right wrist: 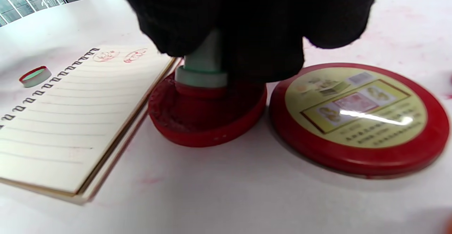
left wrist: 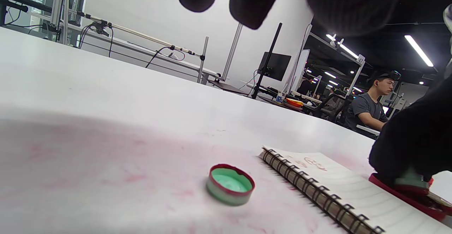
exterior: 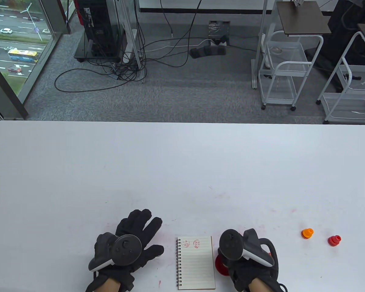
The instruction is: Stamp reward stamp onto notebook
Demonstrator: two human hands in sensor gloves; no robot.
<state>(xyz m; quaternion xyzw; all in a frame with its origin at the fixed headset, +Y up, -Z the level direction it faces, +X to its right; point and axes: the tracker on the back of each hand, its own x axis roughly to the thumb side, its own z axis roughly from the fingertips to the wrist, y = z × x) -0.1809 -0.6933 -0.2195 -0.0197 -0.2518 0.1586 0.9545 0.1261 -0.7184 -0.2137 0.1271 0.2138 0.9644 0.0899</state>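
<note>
A small spiral notebook [exterior: 196, 263] lies open near the front edge, with two red stamp marks [exterior: 191, 243] at the top of its lined page. My right hand [exterior: 246, 258] grips a green stamp [right wrist: 204, 66] and presses it down into the red ink pad [right wrist: 206, 115] just right of the notebook [right wrist: 70, 117]. The pad's lid [right wrist: 358, 117] lies beside it. My left hand [exterior: 130, 243] rests flat on the table left of the notebook, fingers spread and holding nothing. The stamp's green cap [left wrist: 230, 184] lies upturned under that hand, near the notebook's spiral [left wrist: 317, 195].
An orange stamp [exterior: 307, 233] and a red stamp [exterior: 334, 240] stand on the white table [exterior: 182, 170] to the right. Pink ink smears mark the tabletop around the notebook. A person sits at a far desk in the left wrist view [left wrist: 370, 106].
</note>
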